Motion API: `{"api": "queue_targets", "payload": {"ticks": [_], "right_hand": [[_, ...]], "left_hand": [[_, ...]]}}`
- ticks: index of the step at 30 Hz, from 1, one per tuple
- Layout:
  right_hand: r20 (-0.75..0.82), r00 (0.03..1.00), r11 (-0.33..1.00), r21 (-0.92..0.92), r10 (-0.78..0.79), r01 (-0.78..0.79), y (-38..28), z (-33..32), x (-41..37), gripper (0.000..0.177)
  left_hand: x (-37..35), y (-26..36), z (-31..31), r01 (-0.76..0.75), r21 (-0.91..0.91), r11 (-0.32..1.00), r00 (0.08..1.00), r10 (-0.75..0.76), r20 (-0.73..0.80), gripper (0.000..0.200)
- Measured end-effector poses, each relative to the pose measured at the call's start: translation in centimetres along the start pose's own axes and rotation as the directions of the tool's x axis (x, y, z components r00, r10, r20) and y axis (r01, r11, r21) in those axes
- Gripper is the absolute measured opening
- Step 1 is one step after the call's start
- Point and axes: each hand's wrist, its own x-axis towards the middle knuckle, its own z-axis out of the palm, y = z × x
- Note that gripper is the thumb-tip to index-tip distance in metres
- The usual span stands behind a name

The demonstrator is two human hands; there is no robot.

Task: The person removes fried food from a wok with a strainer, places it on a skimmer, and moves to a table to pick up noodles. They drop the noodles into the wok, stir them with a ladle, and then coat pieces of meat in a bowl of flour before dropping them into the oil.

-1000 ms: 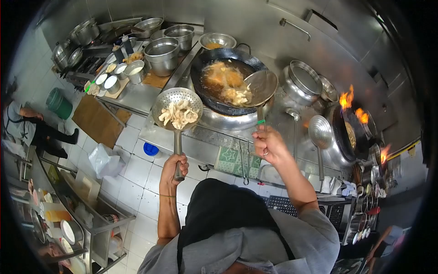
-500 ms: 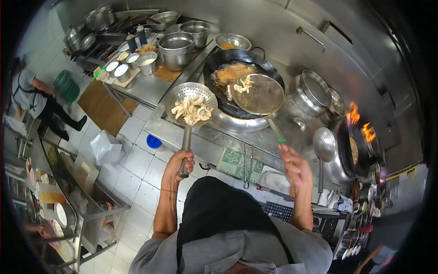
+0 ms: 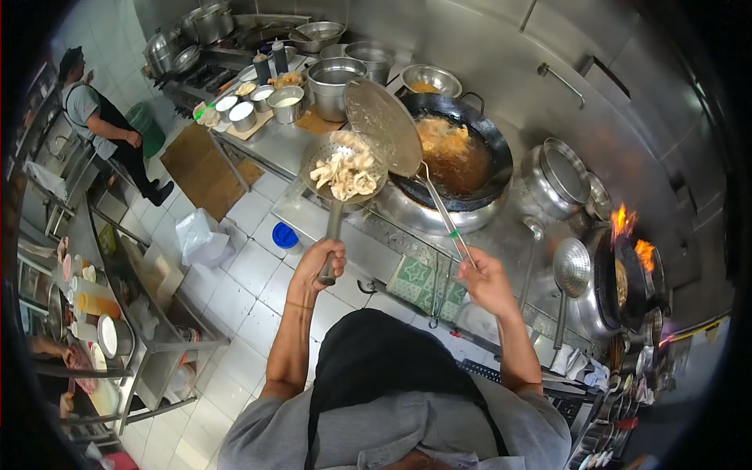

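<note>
My left hand [image 3: 319, 262] is wrapped round the handle of a perforated skimmer [image 3: 335, 205], held level in front of the stove. Pale pieces of food [image 3: 345, 174], perhaps fried meat or mushroom, lie heaped in its bowl. The fingers of my right hand [image 3: 484, 276] close on the thin handle of a fine-mesh strainer [image 3: 384, 129]. That strainer is tipped on edge, its mesh leaning over the skimmer's right side. Behind it, a black wok [image 3: 501, 160] holds dark oil with orange-brown food [image 3: 442, 141] bubbling in it.
At right, flames rise beside a second wok [image 3: 619, 274]; a perforated ladle [image 3: 572, 268] lies before it. Steel pots [image 3: 337, 74] and small containers [image 3: 243, 116] stand on the left counter. A co-worker [image 3: 102, 125] stands far left. A white bag [image 3: 204, 235] lies on the floor.
My right hand has swung the strainer left from above the wok and tipped it over the skimmer. Pale pieces that lay on its mesh are now at the skimmer. The co-worker appears more upright.
</note>
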Motion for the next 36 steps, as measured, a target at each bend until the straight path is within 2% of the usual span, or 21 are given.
{"api": "queue_targets", "payload": {"ticks": [1,2,4,7,8,11,15,18,20,22,24,26,27,33,35,36], "right_hand": [[-0.016,0.983,0.965,-0.196,-0.182,0.175,1.1,-0.1,0.4,0.035],[-0.026,0.982,0.964,-0.198,-0.186,0.177,1.3,-0.4,0.6,0.035],[-0.168,0.948,0.935,-0.281,-0.271,0.218,1.4,-1.4,0.8,0.032],[-0.265,0.926,0.929,-0.327,-0.267,0.174,1.1,-4.3,0.5,0.033],[-0.289,0.933,0.942,-0.315,-0.213,0.117,0.6,-4.8,0.0,0.033],[-0.268,0.955,0.955,-0.294,-0.126,0.043,1.5,-5.6,-0.1,0.033],[-0.23,0.96,0.951,-0.298,-0.158,0.085,4.0,-4.2,2.7,0.034],[-0.198,0.974,0.971,-0.23,-0.114,0.067,4.8,-2.3,5.7,0.037],[-0.111,0.993,0.999,0.008,0.051,-0.05,4.3,-1.4,6.6,0.04],[-0.103,0.993,0.996,0.071,0.055,-0.048,3.5,-1.1,6.1,0.041],[-0.083,0.995,0.991,0.126,0.063,-0.052,2.5,-0.9,5.2,0.041],[0.004,0.998,0.961,0.27,0.055,-0.054,1.6,-1.5,4.3,0.039],[0.012,0.998,0.963,0.265,0.056,-0.057,1.0,-1.3,4.0,0.039],[-0.084,0.996,0.99,0.138,-0.028,0.039,0.0,-1.8,3.4,0.035],[-0.295,0.943,0.988,-0.065,-0.152,0.139,2.0,-4.2,5.5,0.031],[-0.346,0.906,0.961,-0.21,-0.244,0.179,1.9,-5.3,5.9,0.03]], "left_hand": [[-0.1,0.0,-0.2,0.013,-0.019,1.0,1.0,-0.012,0.01,0.008],[-0.2,-0.1,-0.3,0.026,-0.038,0.999,0.999,-0.026,0.023,0.008],[-0.5,-0.3,-0.2,0.023,-0.047,0.999,1.0,-0.022,0.022,0.008],[-0.8,-0.7,-0.6,0.031,-0.051,0.998,0.999,-0.03,0.01,0.008],[-0.6,-0.9,-0.8,0.038,-0.063,0.997,0.999,-0.037,0.017,0.008],[-0.5,-1.0,-0.7,0.047,-0.075,0.996,0.999,-0.045,0.019,0.008],[0.1,-1.0,-1.0,0.067,-0.061,0.996,0.998,-0.066,0.026,0.008],[0.5,-0.8,-1.0,0.094,-0.072,0.993,0.995,-0.091,0.046,0.007],[0.6,-0.7,-1.1,0.087,-0.046,0.995,0.994,-0.084,0.066,0.007],[0.4,-0.6,-0.8,0.066,-0.041,0.997,0.995,-0.063,0.077,0.007],[0.2,-0.5,-0.5,0.052,-0.015,0.999,0.998,-0.052,0.018,0.008],[0.6,-0.5,-0.8,0.044,-0.025,0.999,0.999,-0.044,0.024,0.008],[0.8,-0.4,-0.7,0.049,-0.024,0.999,0.998,-0.048,0.039,0.007],[1.6,0.8,-1.1,0.086,-0.043,0.995,0.994,-0.083,0.064,0.008],[1.9,0.6,-1.7,0.102,-0.073,0.992,0.99,-0.094,0.101,0.007],[1.9,0.5,-1.9,0.095,-0.098,0.991,0.991,-0.085,0.102,0.006]]}}
